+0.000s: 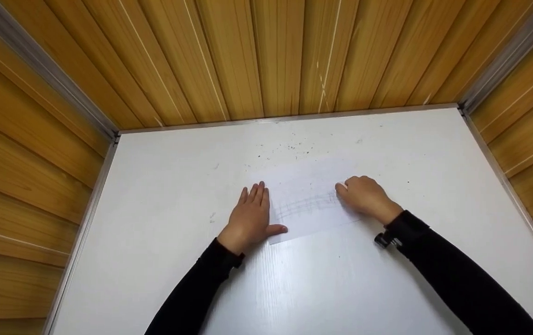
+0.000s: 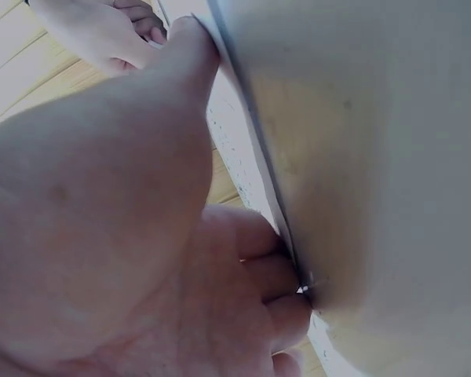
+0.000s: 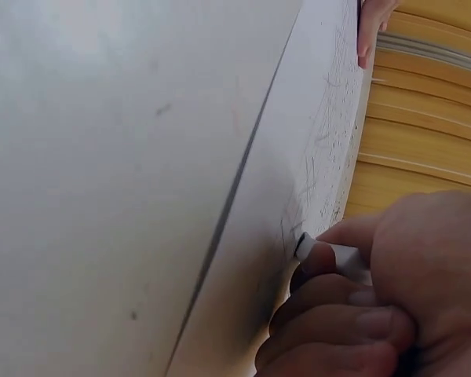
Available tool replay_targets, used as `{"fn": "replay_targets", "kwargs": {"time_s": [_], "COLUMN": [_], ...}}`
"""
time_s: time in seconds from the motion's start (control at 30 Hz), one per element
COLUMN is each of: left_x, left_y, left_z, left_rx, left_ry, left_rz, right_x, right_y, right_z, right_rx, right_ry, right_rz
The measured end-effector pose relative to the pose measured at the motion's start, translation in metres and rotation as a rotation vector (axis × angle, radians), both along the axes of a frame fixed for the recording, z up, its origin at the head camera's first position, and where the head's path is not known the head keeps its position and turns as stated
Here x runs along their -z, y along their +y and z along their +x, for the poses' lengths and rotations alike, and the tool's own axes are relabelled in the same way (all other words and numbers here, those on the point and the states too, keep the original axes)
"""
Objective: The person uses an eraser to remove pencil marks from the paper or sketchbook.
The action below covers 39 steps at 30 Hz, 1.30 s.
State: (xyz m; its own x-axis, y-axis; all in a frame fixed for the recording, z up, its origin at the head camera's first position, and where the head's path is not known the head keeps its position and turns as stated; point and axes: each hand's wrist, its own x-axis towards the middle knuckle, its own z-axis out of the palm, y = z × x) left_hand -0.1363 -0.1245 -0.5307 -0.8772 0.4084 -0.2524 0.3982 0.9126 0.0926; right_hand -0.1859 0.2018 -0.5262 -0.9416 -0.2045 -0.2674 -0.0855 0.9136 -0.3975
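Note:
A white sheet of paper [image 1: 310, 223] lies on the white table, with faint curved pencil lines [image 1: 308, 203] across its middle. My left hand [image 1: 250, 216] rests flat on the sheet's left edge, its fingers straight and the thumb spread out near the front corner. Over the sheet's right part, my right hand [image 1: 366, 195] has its fingers curled and pinches a small white eraser [image 3: 345, 259]. The eraser's darkened end meets the paper beside some pencil marks in the right wrist view; in the head view the fingers hide it.
Dark crumbs [image 1: 294, 147] are scattered on the table [image 1: 178, 186] behind the sheet, and a few smudges mark its top. Wood-patterned panels [image 1: 247, 60] with grey metal edging [image 1: 57, 79] wall in the table at the back and both sides.

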Motion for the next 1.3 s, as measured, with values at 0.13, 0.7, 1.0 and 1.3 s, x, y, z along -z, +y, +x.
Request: {"fn": "replay_targets", "kwargs": {"time_s": [0.13, 0.7, 1.0, 1.3], "left_x": [0.003, -0.001, 0.003, 0.001], "left_y": [0.001, -0.010, -0.013, -0.012], "left_z": [0.001, -0.007, -0.008, -0.007], "left_rx": [-0.012, -0.028, 0.004, -0.017], "left_ry": [-0.007, -0.019, -0.015, -0.004], "left_rz": [0.011, 0.004, 0.060, 0.023], "right_x": [-0.001, -0.009, -0.008, 0.005], "right_y": [-0.003, -0.016, -0.119, -0.148], "right_z": [-0.002, -0.020, -0.018, -0.021], "right_rx": [-0.011, 0.031, -0.082, -0.110], "right_ry": [-0.012, -0.011, -0.076, -0.027], "right_rz": [0.039, -0.010, -0.082, -0.025]}}
